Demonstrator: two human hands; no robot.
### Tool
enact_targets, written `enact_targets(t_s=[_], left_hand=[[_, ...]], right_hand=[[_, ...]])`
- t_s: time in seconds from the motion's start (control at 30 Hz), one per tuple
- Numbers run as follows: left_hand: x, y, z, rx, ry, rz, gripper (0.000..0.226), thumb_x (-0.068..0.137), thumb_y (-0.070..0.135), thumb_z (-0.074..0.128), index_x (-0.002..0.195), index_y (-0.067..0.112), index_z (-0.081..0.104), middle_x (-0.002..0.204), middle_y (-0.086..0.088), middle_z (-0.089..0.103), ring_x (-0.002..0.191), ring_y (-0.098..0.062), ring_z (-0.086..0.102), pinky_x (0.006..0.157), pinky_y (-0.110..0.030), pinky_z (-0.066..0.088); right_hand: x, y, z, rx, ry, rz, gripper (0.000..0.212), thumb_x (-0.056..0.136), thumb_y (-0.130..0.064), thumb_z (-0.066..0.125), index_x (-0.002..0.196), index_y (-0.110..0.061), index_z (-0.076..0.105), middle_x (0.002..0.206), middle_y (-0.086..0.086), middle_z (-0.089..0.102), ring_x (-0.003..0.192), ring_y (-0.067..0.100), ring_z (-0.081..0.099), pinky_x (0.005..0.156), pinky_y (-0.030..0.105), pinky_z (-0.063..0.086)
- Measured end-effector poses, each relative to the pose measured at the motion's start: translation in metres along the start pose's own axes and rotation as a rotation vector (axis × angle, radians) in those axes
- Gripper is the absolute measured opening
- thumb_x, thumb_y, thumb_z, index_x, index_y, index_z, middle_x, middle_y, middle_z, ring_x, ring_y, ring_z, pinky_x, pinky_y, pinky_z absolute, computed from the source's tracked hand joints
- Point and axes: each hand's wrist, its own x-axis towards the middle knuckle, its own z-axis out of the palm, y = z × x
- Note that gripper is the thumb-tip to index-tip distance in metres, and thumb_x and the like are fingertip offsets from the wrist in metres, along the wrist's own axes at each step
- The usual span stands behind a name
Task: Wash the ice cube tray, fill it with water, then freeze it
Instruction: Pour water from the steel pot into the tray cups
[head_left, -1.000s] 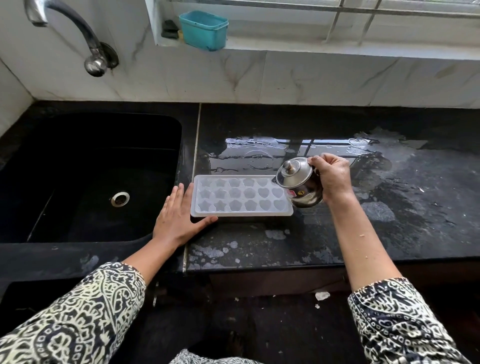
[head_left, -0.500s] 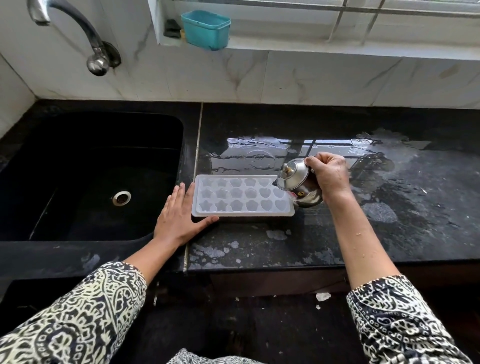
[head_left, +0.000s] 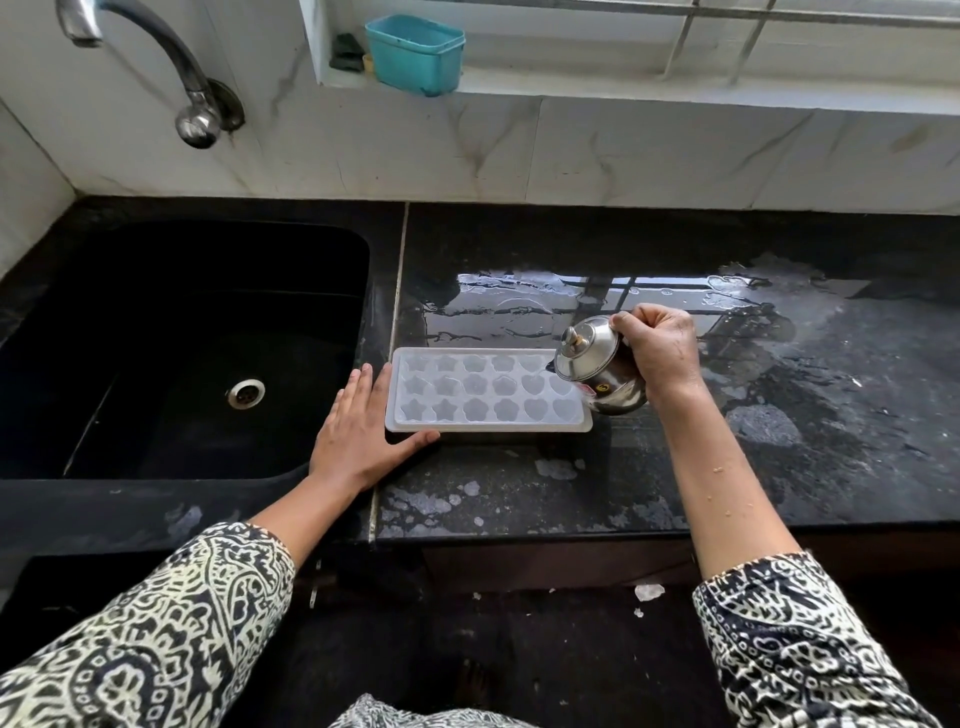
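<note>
Ice cube tray of pale, see-through plastic lies flat on the dark bench in the middle of the frame, its left end close to the seam beside the black sink. Its pockets run in three rows: stars at the left, flowers in the middle, hearts at the right.

Your left hand lies flat with straight fingers against the tray's left end. The thumb reaches along the tray's near edge at the lower left corner. It holds nothing.

Your right hand has its fingers curled round a small steel pot with a knobbed lid. The pot is off the bench and tilted to the left, with its lid side over the tray's right end. Your fingers hide what part of the pot they grip, and I cannot tell whether water is running from it.

Puddled water shines on the bench just behind the tray, and pale wet patches lie in front of it. A round metal drain sits in the sink floor, left of your left hand. A curved metal tap hangs at the upper left of the frame. A teal tub stands on the white window ledge at the top. Patterned sleeves cover both forearms at the bottom of the frame.
</note>
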Motion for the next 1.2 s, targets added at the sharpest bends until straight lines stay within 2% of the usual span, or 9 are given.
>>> enact_targets(t_s=[0.17,0.33,0.6,0.87,1.0,1.2], left_hand=[[0.0,0.001,-0.001,-0.008,0.006,0.003,0.122,0.058,0.096,0.02,0.153,0.025,-0.007,0.162,-0.006,-0.004,0.148,-0.016,-0.009,0.118,-0.033,-0.004],[0.0,0.001,-0.002,0.002,0.004,0.0,0.123,0.057,0.097,0.019,0.153,0.024,-0.007,0.162,-0.006,-0.004,0.148,-0.016,-0.008,0.117,-0.032,-0.005],[0.0,0.001,-0.002,0.003,0.0,0.002,0.122,0.058,0.097,0.02,0.153,0.025,-0.009,0.162,-0.005,-0.006,0.148,-0.016,-0.009,0.117,-0.032,-0.006],[0.0,0.001,-0.001,0.005,0.003,0.0,0.122,0.057,0.096,0.019,0.153,0.025,-0.008,0.162,-0.005,-0.005,0.148,-0.016,-0.009,0.118,-0.033,-0.005],[0.001,-0.001,0.001,0.006,0.009,0.004,0.121,0.06,0.096,0.022,0.153,0.024,-0.006,0.162,-0.006,-0.004,0.148,-0.016,-0.008,0.118,-0.034,-0.004],[0.001,-0.001,0.001,0.013,0.004,-0.001,0.121,0.06,0.096,0.02,0.153,0.025,-0.008,0.162,-0.005,-0.005,0.148,-0.015,-0.01,0.118,-0.033,-0.005]], right_hand=[[-0.001,0.001,-0.001,-0.018,0.005,-0.001,0.035,0.082,-0.014,0.062,0.053,-0.018,0.042,0.058,0.004,0.044,0.058,0.017,0.044,0.058,0.031,0.042],[-0.002,-0.001,-0.003,-0.011,0.004,-0.005,0.034,0.083,-0.013,0.062,0.055,-0.017,0.042,0.056,0.001,0.043,0.052,0.009,0.043,0.05,0.021,0.042],[0.0,-0.002,-0.003,0.002,0.007,-0.004,0.035,0.081,-0.016,0.063,0.054,-0.018,0.042,0.058,0.005,0.044,0.061,0.02,0.045,0.058,0.032,0.043],[-0.001,-0.001,-0.001,0.021,0.008,-0.007,0.037,0.084,-0.014,0.063,0.053,-0.019,0.042,0.056,0.0,0.045,0.054,0.011,0.046,0.054,0.025,0.044],[0.0,-0.001,-0.002,0.153,0.003,0.054,0.035,0.083,-0.011,0.062,0.055,-0.017,0.042,0.055,0.0,0.045,0.048,0.006,0.044,0.049,0.019,0.042],[0.002,0.002,-0.012,0.483,0.052,0.199,0.026,0.081,-0.003,0.062,0.06,-0.014,0.055,0.058,-0.002,0.055,0.061,0.012,0.051,0.063,0.025,0.046]])
